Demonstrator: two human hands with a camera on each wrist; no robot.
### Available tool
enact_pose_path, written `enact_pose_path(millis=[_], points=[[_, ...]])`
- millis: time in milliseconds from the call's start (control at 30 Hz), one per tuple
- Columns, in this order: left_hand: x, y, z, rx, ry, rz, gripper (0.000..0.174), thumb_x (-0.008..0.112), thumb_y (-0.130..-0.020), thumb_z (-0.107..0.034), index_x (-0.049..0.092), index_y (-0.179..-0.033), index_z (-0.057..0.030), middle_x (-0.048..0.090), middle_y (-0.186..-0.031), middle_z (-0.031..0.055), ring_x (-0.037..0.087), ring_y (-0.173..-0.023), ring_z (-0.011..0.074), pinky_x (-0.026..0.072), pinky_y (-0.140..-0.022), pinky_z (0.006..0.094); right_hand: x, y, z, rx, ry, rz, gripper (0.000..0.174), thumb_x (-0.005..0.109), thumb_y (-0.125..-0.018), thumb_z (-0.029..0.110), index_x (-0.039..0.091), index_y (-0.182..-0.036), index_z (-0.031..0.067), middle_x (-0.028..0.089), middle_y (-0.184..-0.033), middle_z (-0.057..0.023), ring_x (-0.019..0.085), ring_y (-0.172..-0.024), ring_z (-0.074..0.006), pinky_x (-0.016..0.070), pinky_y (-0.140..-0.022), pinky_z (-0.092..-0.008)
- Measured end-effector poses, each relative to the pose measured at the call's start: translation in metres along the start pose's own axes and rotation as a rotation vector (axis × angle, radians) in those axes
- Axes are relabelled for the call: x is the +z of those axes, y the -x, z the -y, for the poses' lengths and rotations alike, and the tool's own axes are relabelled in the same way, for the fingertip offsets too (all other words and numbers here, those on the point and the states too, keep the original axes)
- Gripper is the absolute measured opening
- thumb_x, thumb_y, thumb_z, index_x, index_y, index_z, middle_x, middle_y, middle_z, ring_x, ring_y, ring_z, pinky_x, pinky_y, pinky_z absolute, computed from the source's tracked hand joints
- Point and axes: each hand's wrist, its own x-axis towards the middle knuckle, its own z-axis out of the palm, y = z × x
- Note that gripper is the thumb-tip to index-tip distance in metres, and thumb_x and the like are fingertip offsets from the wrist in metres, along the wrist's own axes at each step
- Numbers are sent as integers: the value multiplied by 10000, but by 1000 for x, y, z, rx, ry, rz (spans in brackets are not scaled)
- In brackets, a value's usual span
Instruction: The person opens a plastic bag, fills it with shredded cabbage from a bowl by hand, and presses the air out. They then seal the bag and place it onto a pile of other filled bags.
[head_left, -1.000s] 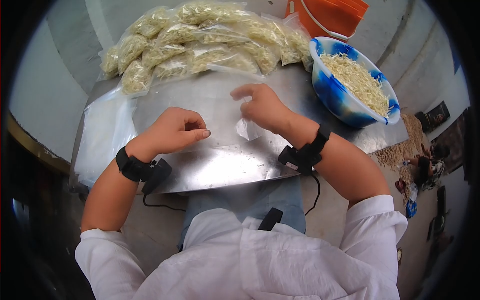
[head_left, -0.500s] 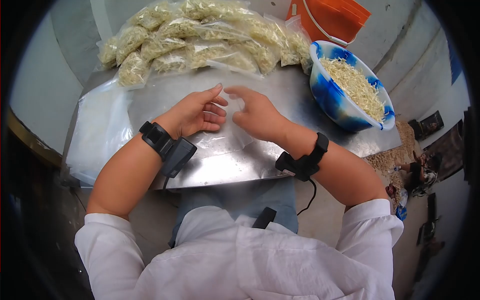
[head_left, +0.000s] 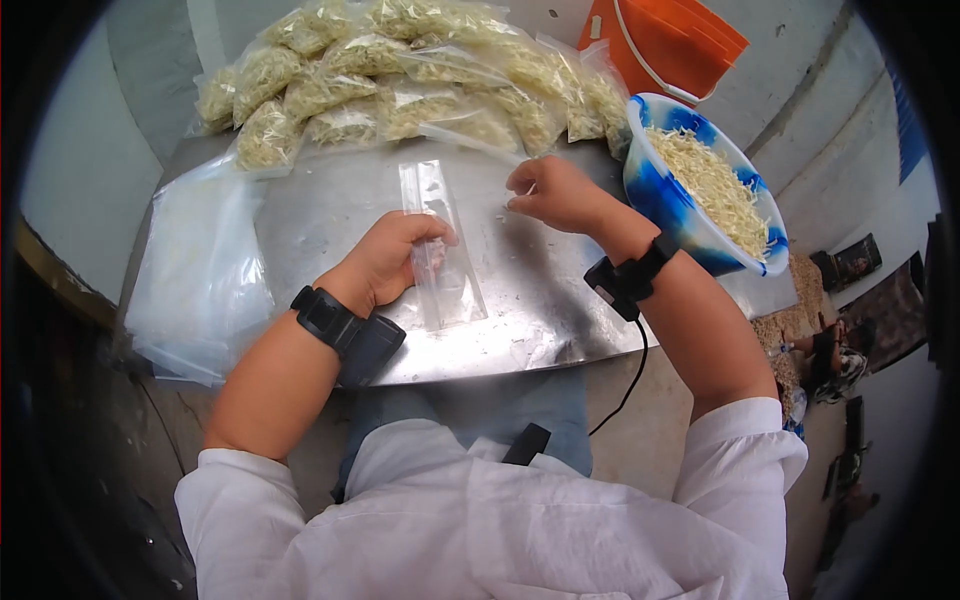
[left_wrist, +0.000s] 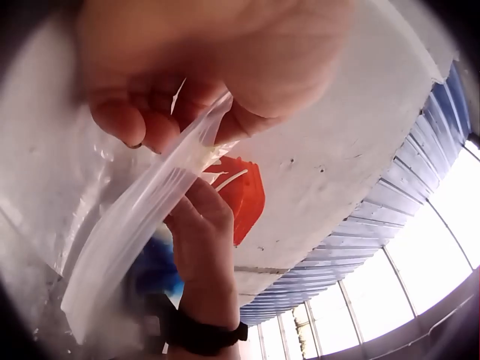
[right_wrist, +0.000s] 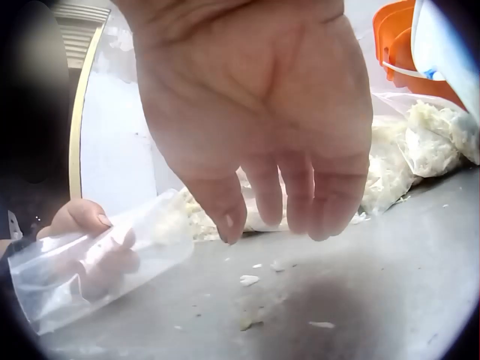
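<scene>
A clear plastic bag [head_left: 450,285] is gripped by my left hand [head_left: 400,250], with the thumb across its front. It stands narrow and slanted over the metal table [head_left: 340,185]. In the left wrist view the bag [left_wrist: 139,225] hangs from the pinching fingers. My right hand [head_left: 562,195] is apart from the bag, to its right, over the table. The right wrist view shows that hand [right_wrist: 262,127] with fingers hanging loosely down and nothing between them. Small pale shreds [right_wrist: 250,280] lie on the metal below it.
A stack of flat clear bags [head_left: 195,270] lies at the table's left. Along the back, filled bags [head_left: 345,65] of pale shreds are piled up. A blue and white basin [head_left: 655,200] of shreds [head_left: 705,185] stands at the right, before an orange bucket [head_left: 680,45].
The hands were close together around the bag half a second ago. Now my right hand has moved off to the right, and my left hand has curled its fingers around the bag.
</scene>
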Motion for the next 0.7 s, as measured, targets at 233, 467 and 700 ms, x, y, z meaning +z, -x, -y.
enact_pose_path(millis=[233,467,700], points=[[19,5,2,66,10,-61,149,583,-829,-99,562,-933,6,617,-802,71,602,-685,123,495,-566,252,9,-30,-5,22,257,331,366,750,-629,229,645,-902,9,646,-869,-137,611,-810,-269,469,-711,-331],[10,-3,10,91,-63,-113,118,616,-819,-144,569,-845,-39,571,-688,6,502,-535,69,407,-472,203,21,-46,-8,-36,242,401,142,669,-618,74,665,-757,47,648,-740,-100,612,-690,-227,471,-629,-312],[10,4,4,60,7,4,124,601,-820,-137,589,-854,-18,566,-745,22,518,-644,75,424,-541,217,-57,-11,7,-106,224,175,106,590,-638,9,601,-743,-5,595,-672,-83,572,-639,-192,453,-590,-287]])
